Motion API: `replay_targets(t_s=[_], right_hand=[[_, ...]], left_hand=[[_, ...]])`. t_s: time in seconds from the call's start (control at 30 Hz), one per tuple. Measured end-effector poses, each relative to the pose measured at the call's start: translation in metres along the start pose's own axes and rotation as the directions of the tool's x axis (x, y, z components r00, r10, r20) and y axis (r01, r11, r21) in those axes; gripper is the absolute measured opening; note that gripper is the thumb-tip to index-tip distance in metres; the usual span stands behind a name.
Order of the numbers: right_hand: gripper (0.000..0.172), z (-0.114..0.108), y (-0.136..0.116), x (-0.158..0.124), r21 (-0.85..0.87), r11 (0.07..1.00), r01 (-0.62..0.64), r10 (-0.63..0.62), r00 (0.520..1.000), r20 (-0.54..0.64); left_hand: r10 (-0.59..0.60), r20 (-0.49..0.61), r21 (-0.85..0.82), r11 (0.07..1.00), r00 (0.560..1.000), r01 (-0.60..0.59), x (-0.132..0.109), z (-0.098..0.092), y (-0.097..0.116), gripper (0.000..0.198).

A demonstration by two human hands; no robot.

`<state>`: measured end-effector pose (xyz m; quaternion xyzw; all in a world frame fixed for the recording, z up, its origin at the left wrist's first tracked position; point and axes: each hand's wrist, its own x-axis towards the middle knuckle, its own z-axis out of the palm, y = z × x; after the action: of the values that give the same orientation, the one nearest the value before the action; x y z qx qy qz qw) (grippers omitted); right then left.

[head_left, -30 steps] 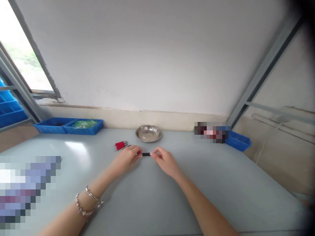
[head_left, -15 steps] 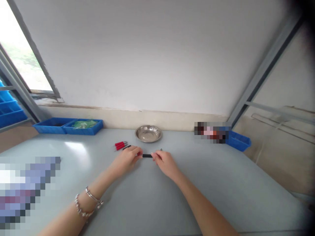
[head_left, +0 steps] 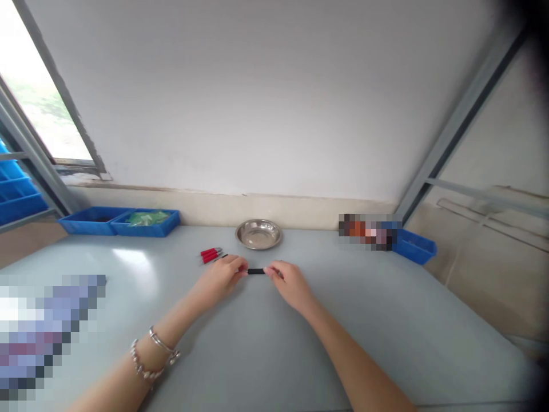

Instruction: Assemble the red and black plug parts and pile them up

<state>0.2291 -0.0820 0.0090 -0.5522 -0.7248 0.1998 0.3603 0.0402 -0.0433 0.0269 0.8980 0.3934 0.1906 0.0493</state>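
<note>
A short black pen barrel [head_left: 256,271] spans the gap between my two hands, level and just over the table. My left hand [head_left: 226,273] pinches its left end, and my right hand [head_left: 286,279] pinches the right end; the fingers hide both ends. Just beyond my left hand lie several red pens [head_left: 210,255] with silvery tips. A thin dark piece [head_left: 222,258] beside them is partly covered by that hand. Behind the hands stands a round, shallow steel dish [head_left: 258,234].
Two blue trays [head_left: 146,229] sit at the back left, one with a green plastic bag [head_left: 148,218]. A blue bin [head_left: 414,246] is at the back right beside a blurred patch. Another blurred patch covers the table [head_left: 266,355] at left. A wall [head_left: 257,114] closes the back.
Almost nothing differs. Both hands keep their grip on the black pen barrel; a small dark tip seen above my right hand before is now mostly hidden.
</note>
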Motion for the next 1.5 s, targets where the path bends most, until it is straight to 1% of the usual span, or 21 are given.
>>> replay_targets(t_s=[0.07, 0.17, 0.23, 0.3, 0.37, 0.43, 0.47, 0.53, 0.63, 0.7, 0.8, 0.93, 1.0, 1.07, 1.13, 1.23, 1.3, 1.37, 1.4, 1.43, 1.5], right_hand=[[0.034, -0.002, -0.002, -0.001, -0.044, 0.998, -0.036, 0.036, 0.999, -0.002], [0.027, -0.003, -0.003, -0.001, -0.018, 0.998, -0.068, 0.068, 0.998, 0.0], [0.021, -0.003, -0.002, -0.002, 0.01, 0.999, -0.039, 0.039, 0.999, -0.002], [0.019, -0.002, -0.002, -0.001, -0.001, 1.0, -0.004, 0.004, 1.0, -0.001], [0.026, -0.002, -0.002, -0.001, -0.038, 0.999, 0.004, -0.004, 1.0, 0.004], [0.034, -0.002, -0.003, -0.002, -0.068, 0.998, -0.019, 0.02, 1.0, 0.01], [0.034, -0.003, -0.003, -0.002, -0.068, 0.997, -0.034, 0.035, 0.999, 0.011], [0.027, -0.003, -0.003, -0.002, -0.042, 0.998, -0.05, 0.05, 0.999, 0.01], [0.017, -0.003, -0.004, -0.002, -0.017, 1.0, -0.025, 0.025, 1.0, 0.005], [0.02, -0.003, -0.004, -0.002, -0.044, 0.999, -0.004, 0.004, 1.0, 0.007], [0.031, -0.003, -0.004, -0.002, -0.078, 0.997, -0.006, 0.008, 1.0, 0.019], [0.024, -0.003, -0.002, -0.003, -0.041, 0.999, -0.029, 0.03, 0.999, 0.02], [0.02, -0.003, -0.002, -0.003, -0.038, 0.999, -0.001, 0.002, 1.0, 0.019], [0.022, -0.002, -0.003, -0.003, -0.055, 0.998, 0.019, -0.018, 1.0, 0.02], [0.023, -0.002, -0.003, -0.003, -0.062, 0.998, 0.003, -0.002, 1.0, 0.018], [0.021, -0.001, 0.0, -0.002, -0.037, 0.997, -0.071, 0.071, 0.997, 0.006], [0.021, -0.001, 0.002, -0.002, -0.028, 0.994, -0.102, 0.101, 0.995, -0.014], [0.021, 0.0, 0.004, -0.002, -0.036, 0.993, -0.109, 0.108, 0.994, -0.027], [0.021, 0.0, 0.005, -0.002, -0.041, 0.993, -0.111, 0.11, 0.994, -0.029], [0.021, 0.001, 0.006, -0.001, -0.045, 0.993, -0.112, 0.111, 0.993, -0.03], [0.02, 0.001, 0.007, -0.001, -0.05, 0.993, -0.111, 0.109, 0.994, -0.032]], left_hand=[[0.007, -0.003, -0.012, 1.0, 1.0, -0.007, 0.0, 0.0, 0.0, 0.014], [0.008, 0.0, -0.011, 1.0, 1.0, -0.008, 0.0, 0.0, 0.0, 0.015], [-0.003, 0.003, -0.002, 1.0, 1.0, 0.003, 0.0, -0.001, 0.0, 0.016], [-0.011, 0.005, 0.002, 1.0, 1.0, 0.011, -0.001, -0.001, 0.0, 0.016], [-0.017, 0.009, -0.001, 1.0, 1.0, 0.017, 0.0, 0.0, 0.0, 0.015], [-0.019, 0.016, -0.005, 1.0, 1.0, 0.019, 0.0, 0.0, 0.0, 0.015], [-0.019, 0.018, -0.007, 1.0, 1.0, 0.019, 0.0, 0.0, 0.0, 0.015], [-0.017, 0.02, -0.009, 1.0, 1.0, 0.018, 0.0, 0.0, 0.0, 0.015], [-0.017, 0.02, -0.014, 1.0, 1.0, 0.017, 0.0, -0.001, 0.001, 0.016], [-0.022, 0.02, -0.013, 1.0, 1.0, 0.022, 0.0, -0.001, 0.001, 0.015], [-0.023, 0.021, -0.02, 1.0, 1.0, 0.023, 0.0, -0.001, 0.0, 0.015], [-0.018, 0.005, -0.034, 0.999, 1.0, 0.018, 0.0, 0.0, -0.001, 0.015], [-0.018, 0.002, -0.025, 1.0, 1.0, 0.018, 0.0, 0.0, -0.001, 0.015], [-0.012, 0.004, -0.023, 1.0, 1.0, 0.012, -0.001, 0.0, 0.0, 0.016], [-0.002, 0.006, -0.03, 1.0, 1.0, 0.002, -0.001, 0.001, 0.001, 0.015], [-0.008, 0.001, -0.027, 1.0, 1.0, 0.008, -0.001, 0.002, -0.001, 0.014], [-0.051, -0.016, 0.004, 0.999, 0.999, 0.051, 0.001, 0.001, -0.006, 0.014], [-0.147, -0.056, 0.058, 0.987, 0.988, 0.15, 0.002, -0.003, -0.016, 0.016], [-0.224, -0.091, 0.085, 0.969, 0.97, 0.232, 0.002, -0.006, -0.023, 0.018], [-0.308, -0.134, 0.116, 0.939, 0.942, 0.324, 0.002, -0.009, -0.03, 0.02], [-0.462, -0.202, 0.188, 0.847, 0.864, 0.497, 0.0, -0.017, -0.048, 0.022]])
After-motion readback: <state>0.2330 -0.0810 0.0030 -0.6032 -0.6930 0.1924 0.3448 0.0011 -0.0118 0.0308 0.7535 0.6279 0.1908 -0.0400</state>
